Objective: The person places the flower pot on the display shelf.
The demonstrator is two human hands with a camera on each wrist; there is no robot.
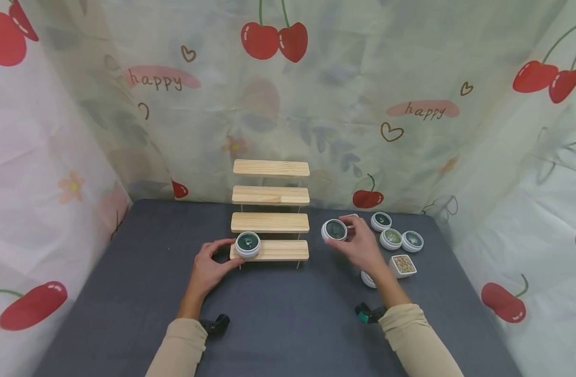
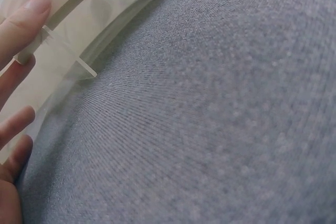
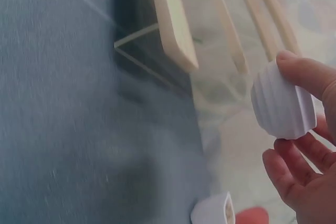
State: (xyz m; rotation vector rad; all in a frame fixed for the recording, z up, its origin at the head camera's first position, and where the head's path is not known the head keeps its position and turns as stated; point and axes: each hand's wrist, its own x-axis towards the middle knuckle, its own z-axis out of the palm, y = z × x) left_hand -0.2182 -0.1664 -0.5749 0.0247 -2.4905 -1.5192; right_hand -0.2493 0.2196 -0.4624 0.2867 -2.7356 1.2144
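My left hand holds a small round white pot with a dark green inside, thumb and fingers on its sides. That pot is at the left end of the lowest step of a wooden tiered stand. In the left wrist view the thumb and fingers are at the stand's edge, and the pot is out of sight. To the right of the stand, my right hand grips a second white pot, also dark green inside. Ribbed sides show on this pot in the right wrist view.
Several more round white pots stand at the right back of the dark table. Near them is a squarish white pot of pale pebbles. A part-hidden white pot lies by the right forearm. Printed curtains enclose the table.
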